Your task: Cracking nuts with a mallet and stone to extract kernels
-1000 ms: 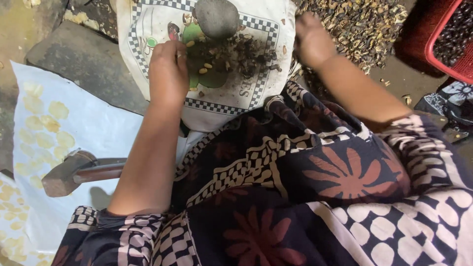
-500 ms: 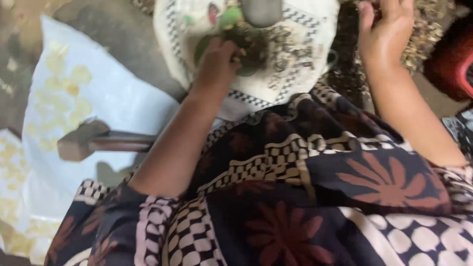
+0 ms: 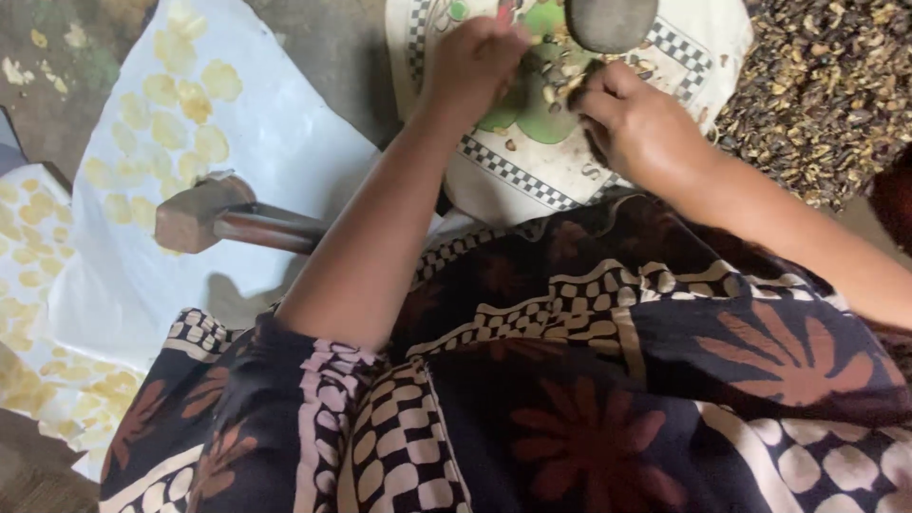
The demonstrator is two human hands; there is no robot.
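A white cloth with a checkered border and a green print (image 3: 532, 161) lies in front of my lap, strewn with small yellow kernels and dark shell bits (image 3: 556, 81). A grey stone (image 3: 610, 21) sits at its far edge. My left hand (image 3: 470, 62) rests on the cloth, fingers curled over the kernels. My right hand (image 3: 638, 123) is just right of it, fingertips pinched among the same bits below the stone. What either hand holds is hidden by the fingers.
A wooden mallet (image 3: 223, 217) lies to my left on a white sheet (image 3: 275, 142) spread with flat yellow pieces (image 3: 185, 90). A heap of dark shells (image 3: 826, 85) fills the ground at the right. My patterned garment (image 3: 589, 380) covers my lap.
My right hand came in from the shell heap at the right onto the cloth beside my left hand. The view shifted, so the cloth now sits higher and further right.
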